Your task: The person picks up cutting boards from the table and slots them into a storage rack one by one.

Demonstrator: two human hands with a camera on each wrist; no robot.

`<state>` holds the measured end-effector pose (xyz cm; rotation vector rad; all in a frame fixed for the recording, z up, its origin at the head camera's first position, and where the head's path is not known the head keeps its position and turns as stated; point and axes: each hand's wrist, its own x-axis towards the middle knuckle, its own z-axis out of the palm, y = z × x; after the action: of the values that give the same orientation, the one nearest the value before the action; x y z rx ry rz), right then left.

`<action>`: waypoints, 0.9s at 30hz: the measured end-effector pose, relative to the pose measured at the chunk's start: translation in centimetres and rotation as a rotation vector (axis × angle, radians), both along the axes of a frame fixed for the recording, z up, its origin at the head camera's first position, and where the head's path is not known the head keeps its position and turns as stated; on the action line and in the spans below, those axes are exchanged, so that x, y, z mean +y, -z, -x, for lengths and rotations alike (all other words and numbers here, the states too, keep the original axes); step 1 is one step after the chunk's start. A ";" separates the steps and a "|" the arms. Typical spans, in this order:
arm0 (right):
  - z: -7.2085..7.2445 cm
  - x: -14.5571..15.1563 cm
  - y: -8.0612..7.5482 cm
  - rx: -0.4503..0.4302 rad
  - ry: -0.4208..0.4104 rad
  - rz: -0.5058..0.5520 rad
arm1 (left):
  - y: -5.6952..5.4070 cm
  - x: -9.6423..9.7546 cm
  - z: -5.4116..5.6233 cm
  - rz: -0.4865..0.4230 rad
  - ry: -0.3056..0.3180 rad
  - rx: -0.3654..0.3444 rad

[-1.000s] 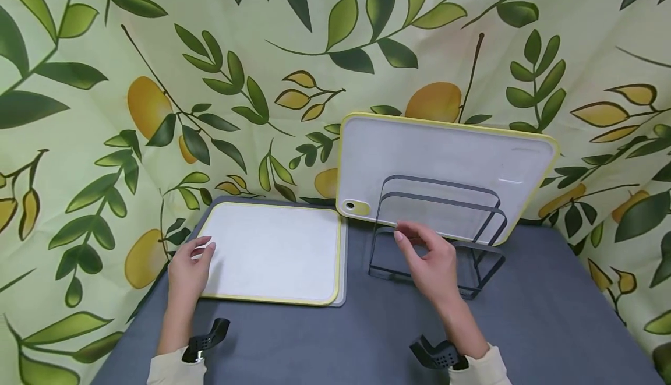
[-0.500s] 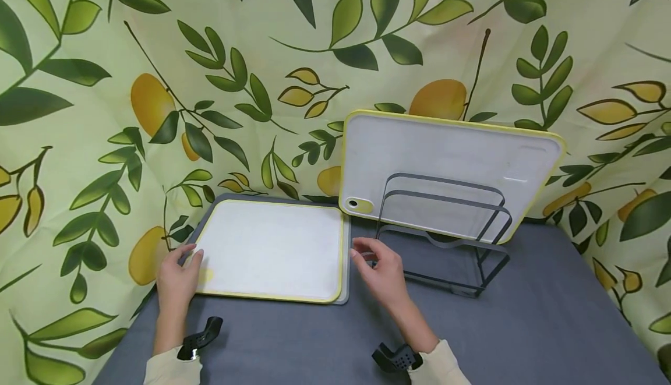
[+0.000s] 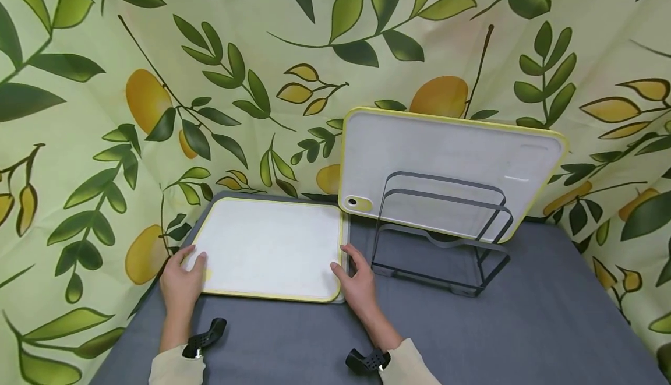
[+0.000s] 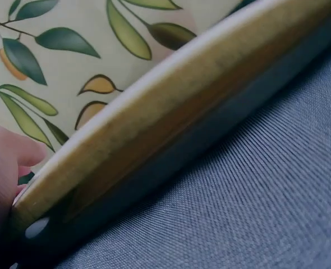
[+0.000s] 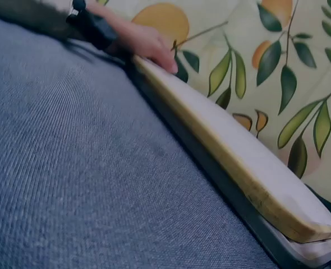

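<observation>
Two ends of one white board [image 3: 272,248] within your reach.
In the head view, your left hand [image 3: 180,283] is at its left end and your right hand [image 3: 360,283] at its right, thumbs spread from fingers; no pinch shows. The white board lies over a grey board [image 3: 346,230] (only a strip peeks out) on the counter [image 3: 293,344], left of the wire rack [image 3: 445,197]. The left wrist view shows the yellow rim [image 4: 115,137] with your left hand just beside. The right wrist view shows both boards stacked close. You seem to be setting a two-ended hold; next calls for closing both hands evenly.
</observation>
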<state>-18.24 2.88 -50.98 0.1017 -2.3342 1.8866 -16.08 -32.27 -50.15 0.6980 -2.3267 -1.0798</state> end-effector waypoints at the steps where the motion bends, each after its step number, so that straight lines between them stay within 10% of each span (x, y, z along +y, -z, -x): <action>1: -0.1 0.0 0.2 -0.003 0.005 -0.009 | 0.0 0.0 0.1 0.003 -0.008 -0.017; 22: -0.2 -0.1 1.3 0.071 -0.065 -0.312 | 0.1 -0.2 0.1 -0.017 -0.020 -0.130; 27: -0.1 0.1 1.2 0.089 -0.051 -0.245 | -0.5 -0.8 0.2 0.016 0.054 -0.196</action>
<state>-18.15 2.94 -52.17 0.2672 -2.5120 1.5723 -16.29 -33.03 -49.65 0.7700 -2.5297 -1.0571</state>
